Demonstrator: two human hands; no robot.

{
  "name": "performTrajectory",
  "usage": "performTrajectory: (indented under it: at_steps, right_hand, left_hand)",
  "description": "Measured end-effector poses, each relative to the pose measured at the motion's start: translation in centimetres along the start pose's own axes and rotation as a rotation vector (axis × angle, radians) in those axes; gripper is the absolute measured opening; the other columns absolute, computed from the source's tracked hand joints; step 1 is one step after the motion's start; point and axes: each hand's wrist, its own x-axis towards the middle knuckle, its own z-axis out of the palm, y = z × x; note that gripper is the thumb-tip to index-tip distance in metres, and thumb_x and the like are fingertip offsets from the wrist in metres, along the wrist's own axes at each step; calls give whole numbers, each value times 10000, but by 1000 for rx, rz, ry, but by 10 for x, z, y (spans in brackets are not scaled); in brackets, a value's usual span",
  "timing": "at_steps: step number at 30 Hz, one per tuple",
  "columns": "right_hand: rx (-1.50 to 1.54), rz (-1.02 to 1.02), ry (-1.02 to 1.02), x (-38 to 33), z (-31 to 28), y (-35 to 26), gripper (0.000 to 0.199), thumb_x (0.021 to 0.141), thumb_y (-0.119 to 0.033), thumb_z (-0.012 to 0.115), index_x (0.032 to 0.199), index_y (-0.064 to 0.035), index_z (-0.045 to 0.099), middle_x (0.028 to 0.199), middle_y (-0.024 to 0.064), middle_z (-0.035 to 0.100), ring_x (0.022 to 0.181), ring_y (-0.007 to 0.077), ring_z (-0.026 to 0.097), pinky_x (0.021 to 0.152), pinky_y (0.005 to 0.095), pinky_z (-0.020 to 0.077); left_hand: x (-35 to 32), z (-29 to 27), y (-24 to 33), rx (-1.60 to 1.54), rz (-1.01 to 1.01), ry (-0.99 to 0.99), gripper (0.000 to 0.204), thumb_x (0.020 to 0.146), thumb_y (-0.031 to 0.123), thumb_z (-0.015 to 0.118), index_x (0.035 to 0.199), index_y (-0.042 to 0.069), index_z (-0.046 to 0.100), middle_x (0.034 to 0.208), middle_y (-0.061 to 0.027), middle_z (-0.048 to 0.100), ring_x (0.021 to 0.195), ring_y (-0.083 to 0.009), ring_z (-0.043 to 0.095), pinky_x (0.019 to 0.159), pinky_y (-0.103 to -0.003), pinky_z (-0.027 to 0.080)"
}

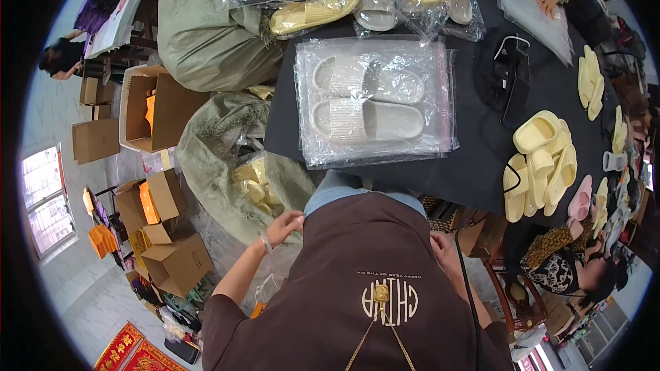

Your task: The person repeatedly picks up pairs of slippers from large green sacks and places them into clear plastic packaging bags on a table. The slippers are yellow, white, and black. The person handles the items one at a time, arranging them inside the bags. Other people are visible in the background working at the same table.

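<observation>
At the left side of my brown top, my left hand has its fingers bent and pressed together against the edge of the cloth. Whether they grip anything there is hidden. My right hand hangs low at the other side of the top, its fingers partly covered. In front of me on the black-covered table lie two pale grey-white slippers side by side, toes to the left. They rest on or in a stack of clear plastic bags. Neither hand touches the slippers or bags.
Yellow slippers are piled on the table's right. Bagged slippers lie at the back beside a green sack. Another open sack stands on the left near cardboard boxes. A co-worker's hands rest on plastic bags.
</observation>
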Motion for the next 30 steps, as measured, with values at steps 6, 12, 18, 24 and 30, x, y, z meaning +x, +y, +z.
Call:
performTrajectory:
  at_steps: [6, 12, 18, 24, 30]
  right_hand:
    - [98, 52, -22, 12, -20, -8, 339, 895, -347, 595, 1015, -31, 579, 777, -26, 574, 699, 81, 502, 651, 238, 390]
    - [459, -26, -113, 54, -19, -41, 275, 914, -319, 565, 912, -48, 610, 762, -26, 576, 693, 86, 522, 658, 251, 405]
    - [217, 356, -108, 61, -47, 158, 293, 908, -328, 573, 911, -42, 637, 811, 26, 618, 725, 122, 562, 662, 291, 438]
    - [29, 355, -241, 59, -45, 208, 288, 902, -295, 583, 913, -12, 635, 820, 62, 626, 722, 149, 574, 659, 312, 454]
    - [-337, -187, -105, 108, -44, 153, 248, 892, -223, 588, 914, 21, 627, 834, 99, 629, 723, 180, 584, 670, 332, 470]
  left_hand:
    - [12, 14, -26, -108, 252, 14, 232, 913, 274, 584, 949, 46, 561, 839, 22, 572, 781, -66, 525, 690, -232, 427]
    - [86, -24, -26, -745, 76, 287, 255, 918, 355, 559, 925, 102, 592, 809, 22, 557, 699, -92, 504, 634, -241, 373]
    - [40, 10, -94, -644, -266, -171, 309, 915, 363, 553, 1061, 92, 587, 1039, -30, 628, 857, -136, 572, 775, -308, 431]
    - [12, 5, -177, -443, -302, -606, 412, 878, 257, 620, 1226, 54, 533, 1189, -13, 594, 1071, -148, 540, 931, -324, 404]
    - [61, -51, -160, 440, -35, -29, 311, 842, 210, 619, 1103, 42, 622, 999, -91, 676, 903, -235, 632, 811, -365, 475]
